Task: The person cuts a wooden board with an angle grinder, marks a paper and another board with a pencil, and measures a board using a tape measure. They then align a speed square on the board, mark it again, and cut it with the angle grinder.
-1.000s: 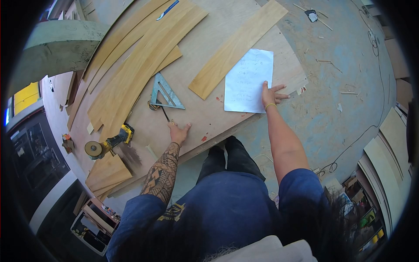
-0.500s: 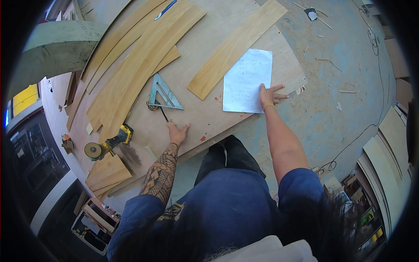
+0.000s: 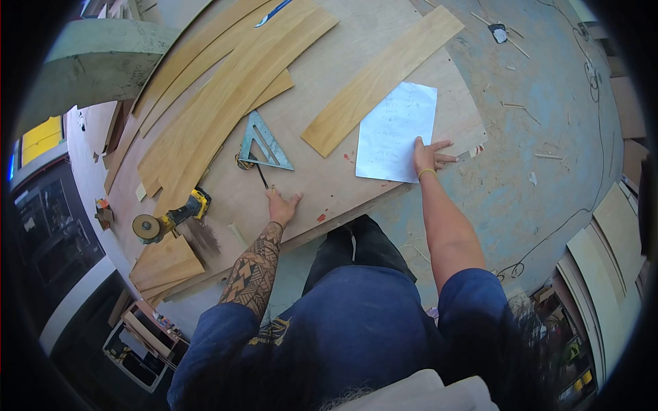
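My left hand (image 3: 282, 206) rests near the front edge of the wooden work board, thumb stuck out and fingers curled at a thin, dark pencil-like stick (image 3: 262, 176). The stick's far end reaches toward a tape measure (image 3: 243, 162), partly covered by a metal speed square (image 3: 251, 150). On the right, the thumb of my right hand (image 3: 428, 157) lies on a white sheet of paper (image 3: 394, 133) with handwriting. Its other fingers are spread past the sheet's right edge. A wooden plank (image 3: 384, 81) lies diagonally along the sheet's upper left side.
Several long planks (image 3: 226, 103) overlap on the left of the board, with a blue cutter knife (image 3: 273, 14) on top. A yellow-and-black angle grinder (image 3: 171, 216) sits near shorter wood pieces (image 3: 168, 264). Scraps and a cable (image 3: 595, 164) lie on the floor at right.
The view has shifted slightly, so the board and its items appear a little lower and farther right. Both hands keep their places by the stick and the paper.
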Tool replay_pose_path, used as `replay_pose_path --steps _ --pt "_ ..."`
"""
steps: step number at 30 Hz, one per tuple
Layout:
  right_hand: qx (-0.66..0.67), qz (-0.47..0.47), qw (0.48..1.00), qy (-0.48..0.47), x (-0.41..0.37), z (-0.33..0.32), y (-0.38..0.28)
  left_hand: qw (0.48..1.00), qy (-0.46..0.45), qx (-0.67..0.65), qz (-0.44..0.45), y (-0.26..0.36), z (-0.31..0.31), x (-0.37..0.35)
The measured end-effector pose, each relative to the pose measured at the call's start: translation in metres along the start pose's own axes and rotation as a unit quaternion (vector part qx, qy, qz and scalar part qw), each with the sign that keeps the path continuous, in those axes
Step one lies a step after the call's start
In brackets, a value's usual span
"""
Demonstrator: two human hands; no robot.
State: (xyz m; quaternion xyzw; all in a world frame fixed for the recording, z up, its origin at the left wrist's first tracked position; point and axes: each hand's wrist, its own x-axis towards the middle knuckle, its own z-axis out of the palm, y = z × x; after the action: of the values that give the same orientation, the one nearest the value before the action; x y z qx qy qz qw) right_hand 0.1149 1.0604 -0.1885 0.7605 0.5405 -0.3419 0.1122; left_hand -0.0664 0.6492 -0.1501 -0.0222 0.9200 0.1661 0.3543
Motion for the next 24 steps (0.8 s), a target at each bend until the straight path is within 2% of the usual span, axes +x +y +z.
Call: replay_pose_path --steps 3,5,15,17,18,21,23,24 --pt "0.003 -0.004 1.000 0.006 0.003 0.002 0.001 1.000 0.002 -0.002 0.001 -0.004 0.001 0.002" --pt "0.000 -0.006 1.000 0.009 0.004 0.005 0.002 0.999 0.021 0.000 0.034 -0.008 0.005 0.003" --pt "0.014 -0.016 1.000 0.017 0.016 0.010 0.012 0.999 0.027 -0.022 0.016 -0.011 0.009 0.002" --pt "0.038 -0.013 0.998 0.047 0.046 0.035 0.028 0.997 0.037 -0.010 0.067 -0.024 0.014 0.014" --pt "0.039 -0.021 0.998 0.047 0.051 0.038 0.028 0.996 0.064 -0.024 0.061 -0.027 0.014 0.016" --pt "0.025 -0.034 0.997 0.058 0.050 0.035 0.031 0.996 0.059 -0.057 0.043 -0.019 0.011 0.012" --pt "0.015 -0.019 0.999 0.043 0.034 0.021 0.019 0.997 0.060 -0.035 -0.030 -0.002 -0.008 0.004" --pt "0.014 -0.015 0.999 0.049 0.037 0.024 0.020 0.996 0.068 -0.048 -0.034 -0.003 -0.012 0.010"
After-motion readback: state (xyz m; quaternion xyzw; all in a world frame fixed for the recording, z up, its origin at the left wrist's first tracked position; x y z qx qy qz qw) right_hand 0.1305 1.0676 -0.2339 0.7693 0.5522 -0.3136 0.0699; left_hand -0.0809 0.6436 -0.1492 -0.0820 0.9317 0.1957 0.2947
